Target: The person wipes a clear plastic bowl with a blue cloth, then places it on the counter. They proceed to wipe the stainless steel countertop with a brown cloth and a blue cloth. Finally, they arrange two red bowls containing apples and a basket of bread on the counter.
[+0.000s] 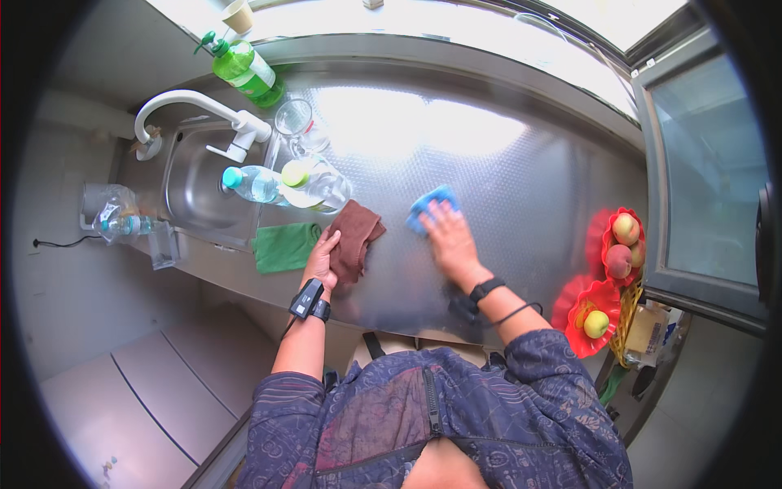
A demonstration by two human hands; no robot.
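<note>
My left hand (pixel 321 261) grips a folded brown cloth (pixel 355 240), held near the front edge of the stainless steel countertop (pixel 495 244). Under my right hand (pixel 449 241) is a blue cloth (pixel 435 205), pressed against the metal surface with the fingers spread over it. A folded green cloth (pixel 285 248) lies by the counter's front edge, just left of my left hand. Beyond the brown cloth are a clear plastic jug with a yellow-green lid (pixel 321 186) and a water bottle with a turquoise cap (pixel 256 184).
Left is a steel sink (pixel 204 198) with a white faucet (pixel 244 131). Behind stand a green pump bottle (pixel 247 73) and a glass mug (pixel 294 119). Red scalloped bowls hold peaches (pixel 620 260) and a yellow-green fruit (pixel 596 324) at right, below an open window sash (pixel 702 165).
</note>
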